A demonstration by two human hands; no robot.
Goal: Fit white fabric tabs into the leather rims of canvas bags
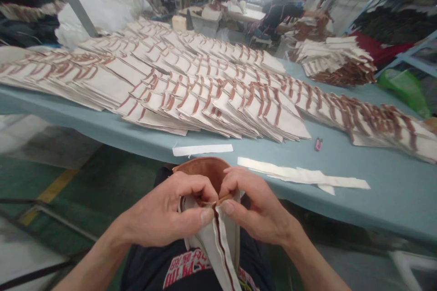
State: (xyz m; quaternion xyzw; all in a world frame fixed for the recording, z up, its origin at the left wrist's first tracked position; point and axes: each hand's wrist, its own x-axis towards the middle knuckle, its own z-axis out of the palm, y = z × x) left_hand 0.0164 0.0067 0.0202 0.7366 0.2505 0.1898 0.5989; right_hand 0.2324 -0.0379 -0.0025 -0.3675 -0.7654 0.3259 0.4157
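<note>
Close to my body, both hands pinch the top edge of a cream and brown sewn fabric piece (223, 241). My left hand (172, 207) grips it with thumb and fingers on one side of a dark seam. On the other side of that seam, my right hand (257, 204) pinches the edge the same way, and the thumbs nearly meet. A brown inner face shows behind the fingers, curved open like a pouch. The seam runs down over my lap, and the piece's lower end leaves the view. My fingers hide part of the edge.
A blue-covered table (273, 150) carries long overlapping rows of cream and brown pieces (205, 95). Near its front edge lie a white strip (203, 149), several cream strips (300, 173) and a small pink clipper-like tool (318, 144). Behind, a person (280, 11) sits among work tables.
</note>
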